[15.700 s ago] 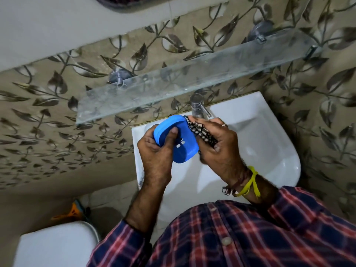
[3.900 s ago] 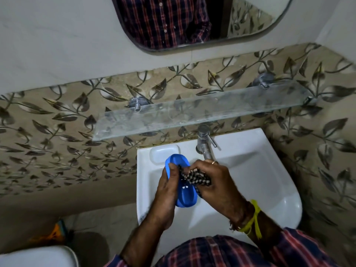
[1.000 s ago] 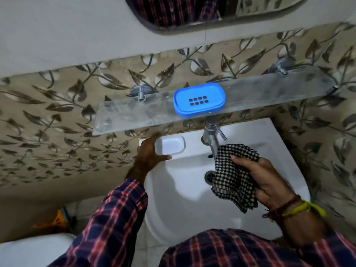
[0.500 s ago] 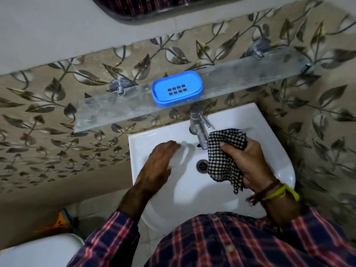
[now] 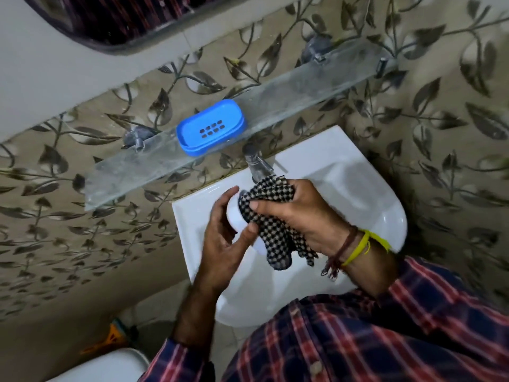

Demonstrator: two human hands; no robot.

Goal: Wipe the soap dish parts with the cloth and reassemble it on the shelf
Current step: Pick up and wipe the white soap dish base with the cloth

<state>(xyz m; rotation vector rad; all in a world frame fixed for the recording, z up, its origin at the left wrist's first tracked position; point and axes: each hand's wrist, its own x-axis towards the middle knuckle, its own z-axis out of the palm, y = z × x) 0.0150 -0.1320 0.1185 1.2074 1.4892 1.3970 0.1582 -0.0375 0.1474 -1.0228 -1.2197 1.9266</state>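
1. Half a second earlier my left hand (image 5: 220, 238) lay flat on the sink (image 5: 358, 188); now it had lifted the white soap dish part (image 5: 234, 219), fingers curled around it.
2. Blue soap dish part (image 5: 210, 128) already sat wiped on the glass shelf (image 5: 303, 97).
3. Right hand (image 5: 297, 213) gripped the checked cloth (image 5: 264, 216) bunched against the white part.
4. Left, I judged: wiping it, then reassembling.

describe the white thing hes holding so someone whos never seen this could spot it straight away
Start at the white sink below the glass shelf. Over it, the left hand holds a smooth white rounded piece against the checked cloth gripped by the right hand. Unlike the blue slotted soap dish on the shelf, it is plain white.
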